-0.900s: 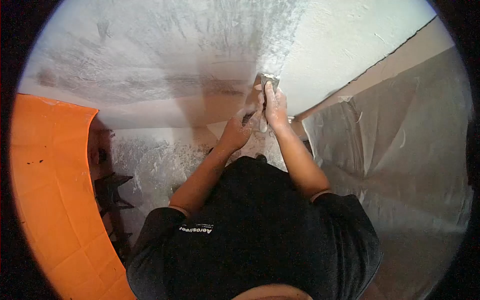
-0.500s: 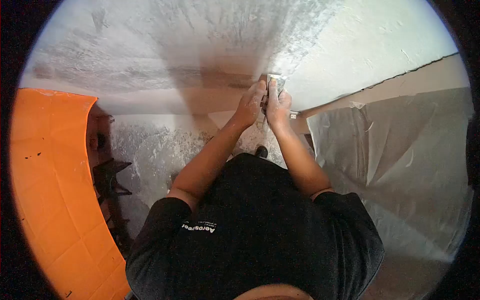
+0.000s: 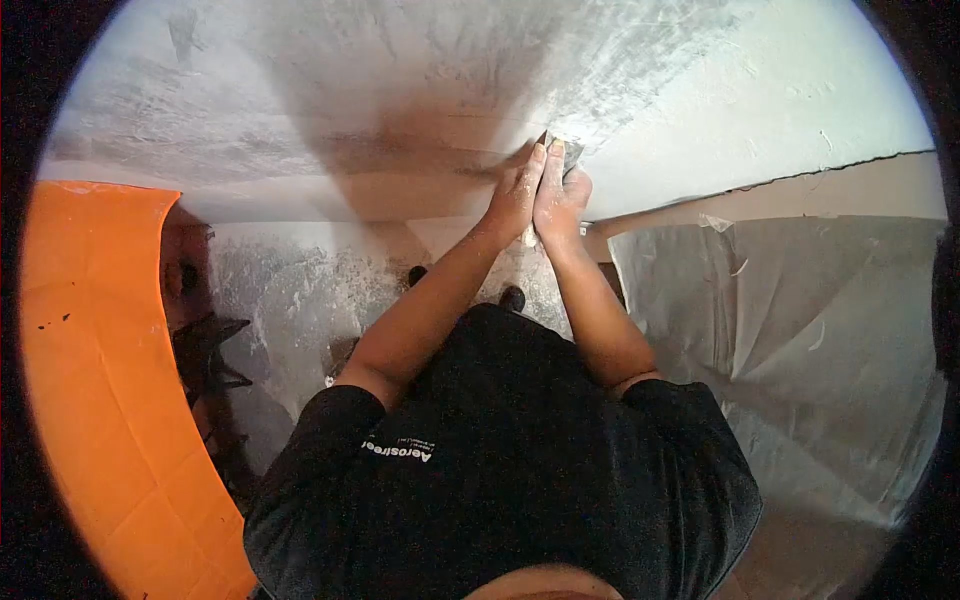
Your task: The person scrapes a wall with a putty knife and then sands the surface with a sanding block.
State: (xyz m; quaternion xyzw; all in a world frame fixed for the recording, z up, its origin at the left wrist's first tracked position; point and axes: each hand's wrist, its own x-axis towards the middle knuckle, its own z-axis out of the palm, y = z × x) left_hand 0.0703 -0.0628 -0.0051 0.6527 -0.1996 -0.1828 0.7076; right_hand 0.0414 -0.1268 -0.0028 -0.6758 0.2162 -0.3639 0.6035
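Both of my hands are raised together against the pale plastered wall [image 3: 700, 90], and white dust coats their fingers. My right hand [image 3: 561, 203] is closed on a thin grey piece that looks like sandpaper [image 3: 572, 152], its thumb lying along it. Pressed close against it, my left hand [image 3: 513, 203] also grips the sheet, with its thumb beside the other. A dark corner of the sheet sticks out above the thumbs at the wall surface. The fingers behind it are mostly hidden.
An orange sheet [image 3: 100, 380] hangs at the left, beside a dark stand [image 3: 208, 345]. Grey plastic sheeting [image 3: 800, 320] covers the right side below a ragged plaster edge. White dust and specks mark the floor [image 3: 290, 290], where my dark shoes [image 3: 512, 298] show.
Both hands have moved slightly up the wall, still together on the sheet, with the thumbs now side by side. The view has shifted a little, and a second shoe shows.
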